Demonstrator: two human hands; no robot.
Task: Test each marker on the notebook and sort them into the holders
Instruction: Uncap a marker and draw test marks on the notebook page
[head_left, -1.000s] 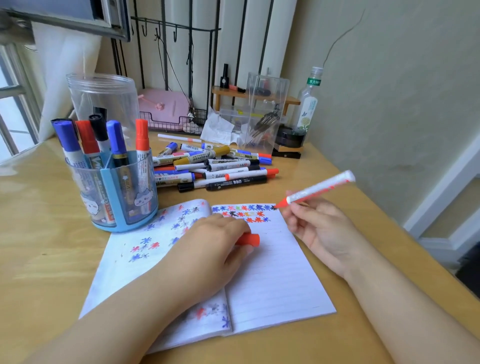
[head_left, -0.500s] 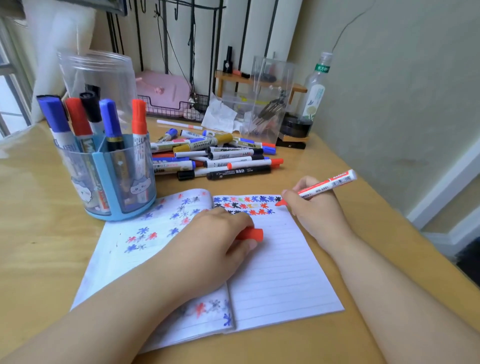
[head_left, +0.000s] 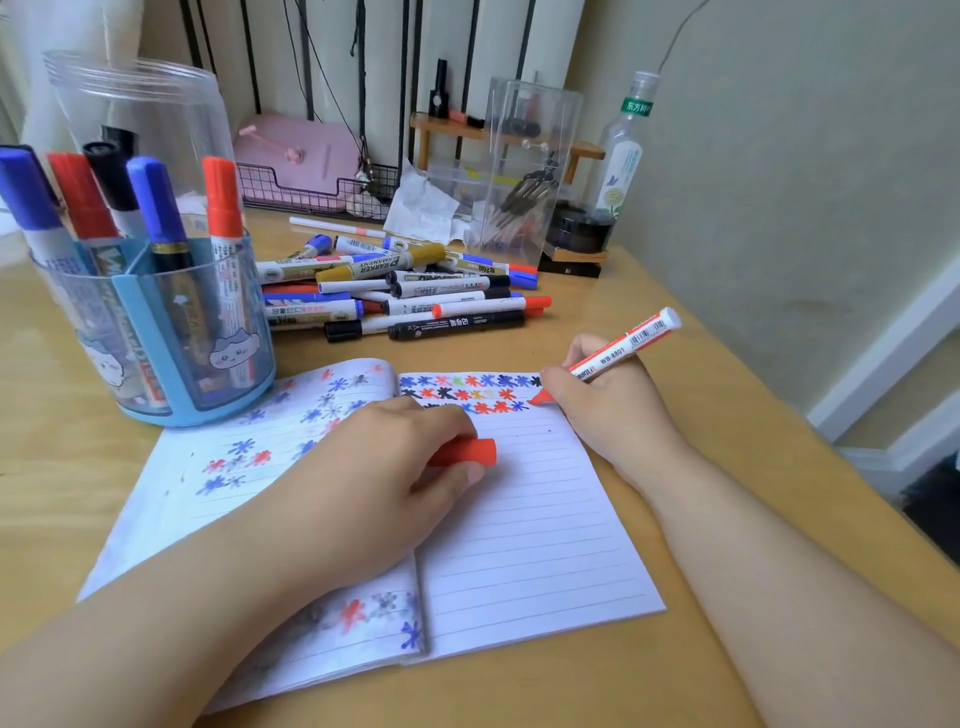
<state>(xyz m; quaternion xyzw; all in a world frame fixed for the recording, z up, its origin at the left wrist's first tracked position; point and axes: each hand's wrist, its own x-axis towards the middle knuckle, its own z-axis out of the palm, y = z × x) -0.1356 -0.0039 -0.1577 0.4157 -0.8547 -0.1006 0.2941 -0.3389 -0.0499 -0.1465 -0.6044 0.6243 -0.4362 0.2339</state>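
Note:
An open lined notebook (head_left: 530, 525) lies on the wooden desk, its top lines filled with blue, red and black marks. My right hand (head_left: 613, 405) grips an uncapped red marker (head_left: 623, 345), its tip touching the page at the end of the third row. My left hand (head_left: 384, 483) rests on the notebook's middle and holds the red cap (head_left: 467, 451). A blue divided holder (head_left: 156, 332) at the left holds several markers upright. Behind it stands a clear round holder (head_left: 140, 109). A pile of markers (head_left: 405, 291) lies beyond the notebook.
Along the back of the desk (head_left: 675, 691) are a pink box (head_left: 296, 156) in a wire tray, a clear acrylic organizer (head_left: 530, 166), a small wooden shelf, crumpled tissue and a glass bottle (head_left: 626, 150). The wall is close on the right.
My right hand has brought the red marker down from above the desk, and its tip now touches the page. The left hand has kept still with the cap.

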